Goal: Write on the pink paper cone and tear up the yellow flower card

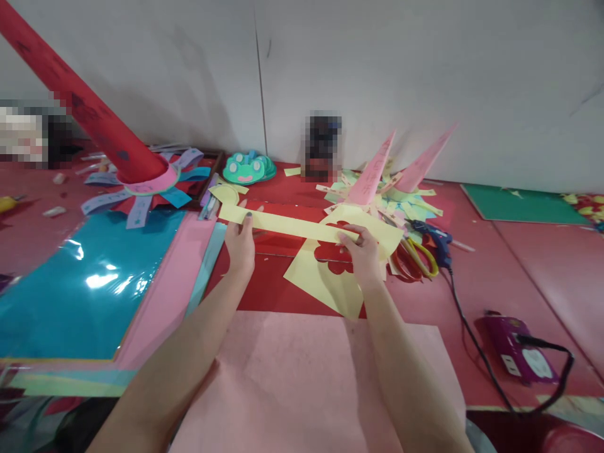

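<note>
A long pale yellow paper strip (292, 226) is stretched between my two hands above the red sheets. Its left end is pinched by my left hand (240, 242), thumb in front. Near the strip's right end, my right hand (363, 251) grips it between thumb and fingers. Under my right hand lies a pale yellow sheet (309, 274) with a scalloped cut-out through which red shows. A red sheet (274, 283) is beneath it. Nearer to me is a large pink sheet (302, 371).
Scissors with yellow handles (427, 258), a blue glue gun (438, 242) and a purple power socket (521, 355) are on the right. Pink paper cones (375, 170) stand behind. At left are a tall red cone (94, 107) and a shiny blue sheet (89, 289). Green frog cut-outs (245, 168) lie by the wall.
</note>
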Action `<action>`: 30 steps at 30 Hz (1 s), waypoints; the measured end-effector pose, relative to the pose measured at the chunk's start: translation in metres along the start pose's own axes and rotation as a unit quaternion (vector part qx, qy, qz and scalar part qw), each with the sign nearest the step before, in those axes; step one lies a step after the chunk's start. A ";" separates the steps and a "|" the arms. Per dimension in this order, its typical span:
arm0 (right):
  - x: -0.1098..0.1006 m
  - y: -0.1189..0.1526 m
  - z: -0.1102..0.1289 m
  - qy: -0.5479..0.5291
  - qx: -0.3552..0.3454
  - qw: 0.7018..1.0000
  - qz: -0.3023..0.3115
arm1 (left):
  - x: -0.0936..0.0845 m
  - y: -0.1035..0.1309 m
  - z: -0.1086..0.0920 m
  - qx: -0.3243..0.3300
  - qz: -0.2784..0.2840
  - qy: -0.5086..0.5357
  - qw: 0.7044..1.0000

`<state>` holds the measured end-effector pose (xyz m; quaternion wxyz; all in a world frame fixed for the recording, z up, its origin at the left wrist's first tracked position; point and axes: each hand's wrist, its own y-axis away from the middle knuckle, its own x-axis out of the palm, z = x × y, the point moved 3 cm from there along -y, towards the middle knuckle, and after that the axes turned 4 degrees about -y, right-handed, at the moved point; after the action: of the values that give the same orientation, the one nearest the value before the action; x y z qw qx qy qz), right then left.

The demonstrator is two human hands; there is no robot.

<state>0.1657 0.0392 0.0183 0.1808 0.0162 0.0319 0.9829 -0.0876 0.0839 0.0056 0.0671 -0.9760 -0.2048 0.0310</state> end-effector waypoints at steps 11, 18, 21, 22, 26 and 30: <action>0.003 0.012 0.007 0.018 -0.084 0.994 -0.067 | 0.020 0.027 -0.024 0.267 0.185 -0.198 0.925; 0.041 0.035 0.004 0.060 -0.126 0.988 0.072 | 0.042 0.051 -0.008 0.293 0.364 -0.376 0.800; 0.047 0.036 0.003 0.077 -0.137 0.976 0.150 | 0.045 0.053 -0.001 0.279 0.374 -0.414 0.782; 0.048 0.037 0.004 0.082 -0.140 0.970 0.182 | 0.046 0.052 0.000 0.276 0.374 -0.416 0.782; 0.048 0.040 0.009 0.098 -0.150 0.952 0.249 | 0.045 0.049 -0.001 0.264 0.368 -0.404 0.795; 0.047 0.038 0.004 0.095 -0.129 0.958 0.239 | 0.042 0.047 -0.008 0.252 0.358 -0.368 0.820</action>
<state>0.1083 0.0207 0.0263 -0.0624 -0.0931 -0.0826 0.9903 -0.0295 0.0570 0.0055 0.2149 -0.8455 0.1643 0.4604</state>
